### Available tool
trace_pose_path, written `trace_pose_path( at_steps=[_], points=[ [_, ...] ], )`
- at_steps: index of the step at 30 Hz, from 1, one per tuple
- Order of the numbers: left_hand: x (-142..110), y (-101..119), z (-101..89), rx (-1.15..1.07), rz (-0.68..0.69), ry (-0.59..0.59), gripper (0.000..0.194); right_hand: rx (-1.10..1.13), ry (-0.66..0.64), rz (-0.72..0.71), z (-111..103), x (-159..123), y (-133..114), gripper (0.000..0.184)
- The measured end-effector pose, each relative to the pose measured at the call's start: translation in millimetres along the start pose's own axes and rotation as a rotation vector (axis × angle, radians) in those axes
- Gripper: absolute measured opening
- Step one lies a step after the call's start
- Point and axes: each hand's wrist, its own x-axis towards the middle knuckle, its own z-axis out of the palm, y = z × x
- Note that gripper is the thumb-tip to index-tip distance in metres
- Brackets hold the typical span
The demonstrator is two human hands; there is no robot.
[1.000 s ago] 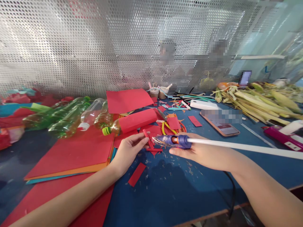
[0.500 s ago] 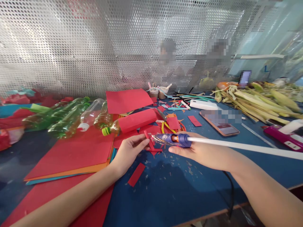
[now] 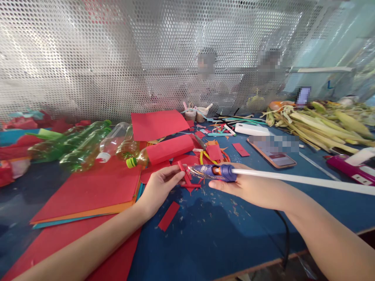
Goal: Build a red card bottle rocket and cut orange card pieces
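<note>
Between the thumb and fingers of my left hand (image 3: 164, 183) is a narrow red paper strip (image 3: 184, 173). My right hand (image 3: 234, 189) is wrapped round a blue hot glue gun (image 3: 213, 171), whose tip is close against the strip; whether they touch I cannot tell. A long white glue stick (image 3: 293, 179) sticks out of the gun's back end. Below my left hand lies a small red paper rectangle (image 3: 169, 216). Just beyond my hands rests a plastic bottle wrapped in red paper (image 3: 170, 149), with a yellow-green cap.
Green and clear bottles (image 3: 84, 150) lie at left behind a stack of coloured paper (image 3: 96, 187). A phone (image 3: 272, 152), a purple power strip (image 3: 351, 168) and dried corn husks (image 3: 322, 125) are on the right. A black cable (image 3: 287, 238) hangs over the front edge. Perforated sheeting (image 3: 117, 58) stands behind.
</note>
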Motion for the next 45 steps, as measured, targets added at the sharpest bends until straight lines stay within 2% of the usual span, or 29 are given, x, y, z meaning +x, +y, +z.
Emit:
trace_pose_path(
  at_steps=[9, 18, 22, 27, 30, 33, 34, 36, 39, 45],
  points=[
    [0.4, -2.3, -1.8, -0.06, -0.049, 0.082, 0.032, 0.008, -0.025, -0.025, -1.6, 0.6, -2.7, 0.034],
    [1.1, -1.2, -1.1, -0.127, -0.002, 0.104, 0.034, 0.018, -0.065, -0.044, -2.0, 1.1, -0.8, 0.034],
    [1.8, -2.0, -2.0, -0.126, 0.016, 0.134, 0.033, -0.04, -0.078, 0.005, -2.2, 0.6, 0.1, 0.039],
    [1.8, -1.2, -2.2, -0.139, 0.03, 0.129, 0.029, -0.03, -0.08, 0.002, -10.3, 1.5, 3.3, 0.038],
    [1.5, -0.1, -1.3, -0.135, 0.037, 0.124, 0.028, -0.067, 0.027, -0.043, -16.9, 7.7, 15.7, 0.035],
    [1.0, 0.3, -1.0, -0.14, 0.036, 0.105, 0.025, -0.3, 0.246, 0.064, -21.1, 17.8, 37.5, 0.034],
    [0.8, 0.2, -1.1, -0.143, 0.035, 0.092, 0.024, -0.394, 0.271, 0.112, -22.1, 21.0, 45.3, 0.033],
    [0.0, -0.1, -1.5, -0.147, 0.032, 0.049, 0.02, -0.547, 0.264, 0.231, -24.0, 26.3, 58.7, 0.031],
    [-1.5, -0.3, -2.3, -0.129, 0.039, -0.017, 0.017, -0.628, 0.188, 0.342, -27.0, 30.9, 70.1, 0.03],
    [-4.3, 2.1, -1.2, -0.014, 0.028, 0.012, 0.025, -0.588, 0.045, 0.305, -29.3, 35.8, 72.9, 0.028]
  ],
)
